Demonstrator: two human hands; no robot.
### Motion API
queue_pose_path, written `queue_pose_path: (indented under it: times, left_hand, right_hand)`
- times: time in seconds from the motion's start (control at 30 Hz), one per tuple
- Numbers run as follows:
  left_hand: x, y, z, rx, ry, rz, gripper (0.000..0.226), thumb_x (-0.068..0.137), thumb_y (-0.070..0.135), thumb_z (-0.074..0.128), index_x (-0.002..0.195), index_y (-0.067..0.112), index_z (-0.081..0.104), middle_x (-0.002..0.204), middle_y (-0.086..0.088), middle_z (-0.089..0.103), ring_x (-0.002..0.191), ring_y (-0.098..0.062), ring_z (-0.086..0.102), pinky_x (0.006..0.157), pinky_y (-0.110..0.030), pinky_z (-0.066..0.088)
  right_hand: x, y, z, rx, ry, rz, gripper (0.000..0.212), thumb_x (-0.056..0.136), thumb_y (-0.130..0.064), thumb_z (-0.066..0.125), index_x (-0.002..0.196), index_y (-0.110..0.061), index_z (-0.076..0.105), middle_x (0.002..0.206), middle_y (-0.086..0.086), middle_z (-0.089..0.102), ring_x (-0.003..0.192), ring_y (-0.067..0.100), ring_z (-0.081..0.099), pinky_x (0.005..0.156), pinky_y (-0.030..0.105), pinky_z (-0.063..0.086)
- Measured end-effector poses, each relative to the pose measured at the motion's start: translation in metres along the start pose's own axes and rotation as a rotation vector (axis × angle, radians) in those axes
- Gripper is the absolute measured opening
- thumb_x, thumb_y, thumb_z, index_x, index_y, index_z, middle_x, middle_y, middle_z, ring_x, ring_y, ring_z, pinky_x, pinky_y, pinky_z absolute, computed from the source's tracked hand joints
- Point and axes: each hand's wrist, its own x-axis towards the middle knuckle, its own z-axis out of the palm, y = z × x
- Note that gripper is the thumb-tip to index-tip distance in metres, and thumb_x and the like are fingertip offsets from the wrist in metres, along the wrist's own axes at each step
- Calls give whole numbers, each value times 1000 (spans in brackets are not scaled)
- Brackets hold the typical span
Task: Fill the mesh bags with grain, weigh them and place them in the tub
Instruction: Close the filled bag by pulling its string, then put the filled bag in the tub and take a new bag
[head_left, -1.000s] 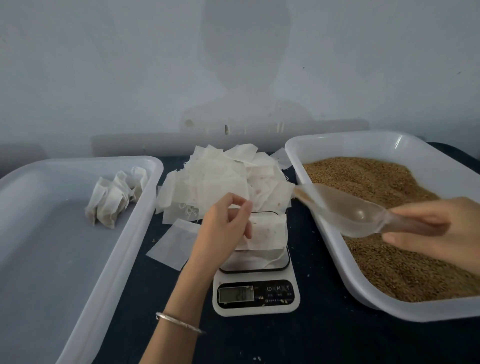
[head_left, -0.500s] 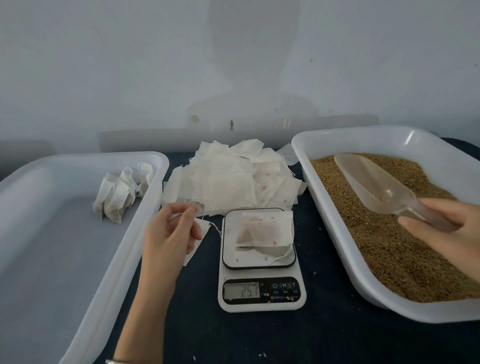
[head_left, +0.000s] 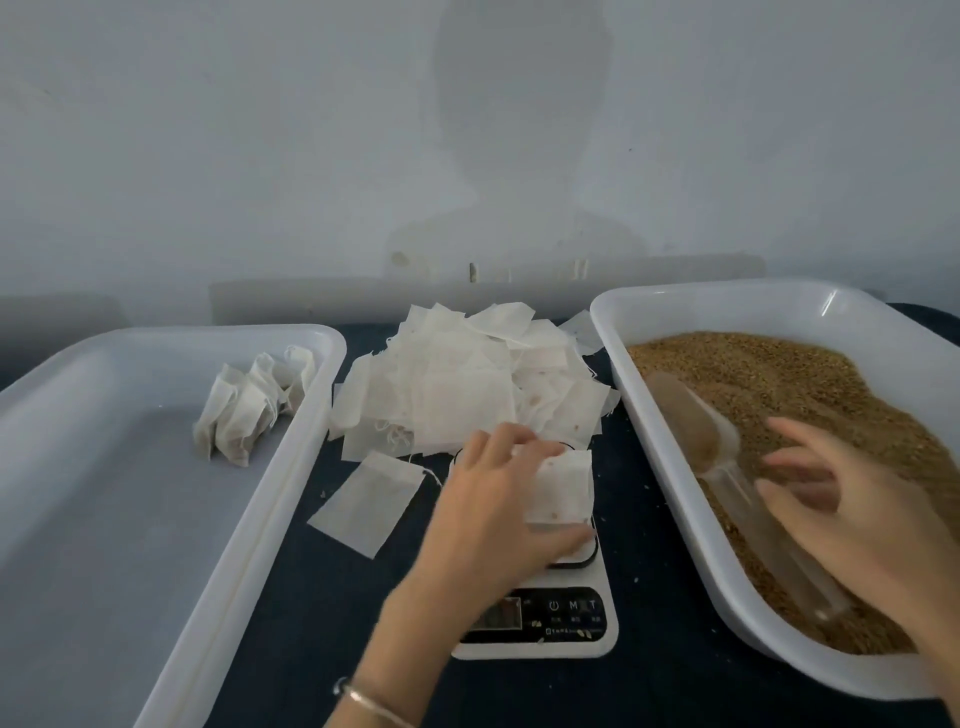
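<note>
Several filled white mesh bags (head_left: 254, 402) stacked in translucent plastic tub (head_left: 130, 519) at 9 o'clock; left hand (head_left: 498, 499) grip pinching grain-filled bag (head_left: 563, 488) on white digital scale (head_left: 540, 618); right hand (head_left: 852, 509) grip spread over grain tray (head_left: 675, 312); empty-bag pile (head_left: 467, 384) unfilled at 12 o'clock.

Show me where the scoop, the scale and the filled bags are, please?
scoop (head_left: 696, 415), head view, on its clear bowl lying in the grain.
scale (head_left: 571, 613), head view, on its dark button panel.
filled bags (head_left: 244, 410), head view, middle of the cluster.
</note>
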Motion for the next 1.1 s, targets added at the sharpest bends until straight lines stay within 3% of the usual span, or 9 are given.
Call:
queue_pose_path:
  times: [0.2, 0.3, 0.43, 0.53, 0.63, 0.8, 0.97, 1.03, 1.1]
  left_hand:
    - [31, 14, 21, 404, -61, 36, 29, 90, 18, 55, 118, 17, 51, 119, 0, 50, 110, -21, 47, 85, -31, 37]
    - [39, 6, 2, 249, -25, -104, 11, 93, 7, 49, 103, 11, 52, 103, -4, 56, 91, -25, 55, 72, -35, 46]
    - [50, -23, -58, -206, 65, -329, 13, 96, 13, 49, 87, 8, 55, 73, 0, 56, 68, -19, 54, 57, -19, 44]
    - [46, -57, -121, -560, 169, -430, 17, 96, 12, 52, 82, 11, 61, 66, 1, 58, 57, -11, 55, 51, -20, 44]
    - [30, -106, -181, -381, 364, -460, 22, 95, 10, 52, 75, 15, 58, 62, 0, 55, 49, -4, 54, 45, -17, 43]
    - [9, -209, -221, 283, 422, -690, 20, 92, 8, 47, 72, 6, 50, 64, -13, 64, 69, -32, 60, 65, -36, 44]
    - [11, -262, -178, 85, 283, -767, 20, 91, -3, 47, 73, 6, 49, 75, -15, 54, 70, -28, 58, 56, -30, 45]
    - [7, -268, -161, 27, 135, -727, 3, 88, 4, 60, 90, 2, 59, 88, -12, 57, 84, -23, 55, 70, -32, 45]
    - [1, -271, -156, -6, -4, -716, 64, 72, 21, 79, 129, 10, 52, 120, -6, 51, 112, -23, 48, 92, -35, 42]
  right_hand:
    - [-9, -12, -6, 86, 99, -207, 39, 83, -24, 65, 114, -45, 54, 108, -13, 63, 97, 5, 59, 79, 23, 51]
    - [-19, -53, 2, 237, 162, -376, 29, 83, -41, 55, 111, -49, 56, 101, -26, 61, 95, -5, 59, 83, 8, 47]
    - [-29, -122, 42, 485, 172, -546, 29, 85, -15, 62, 112, -24, 67, 95, -18, 64, 93, -1, 62, 73, 9, 50]
    - [-28, -161, 77, 564, 60, -543, 31, 83, -10, 62, 111, -24, 65, 94, -17, 63, 91, -3, 60, 73, 10, 49]
    - [-25, -178, 108, 503, -88, -511, 32, 86, -14, 63, 114, -32, 61, 96, -21, 59, 93, -6, 56, 74, 8, 47]
    - [-19, -184, 144, 355, -222, -516, 34, 90, -23, 58, 122, -34, 55, 101, -21, 52, 97, -1, 52, 84, 18, 48]
    - [-24, -186, 156, 336, -248, -574, 36, 91, -23, 56, 123, -39, 52, 104, -24, 50, 100, -6, 48, 84, 11, 43]
    - [-27, -182, 156, 343, -247, -584, 36, 90, -23, 57, 122, -40, 52, 103, -26, 48, 100, -8, 47, 83, 6, 40]
    - [-29, -177, 155, 352, -237, -582, 36, 88, -22, 58, 120, -39, 54, 102, -28, 48, 99, -9, 47, 81, 5, 39]
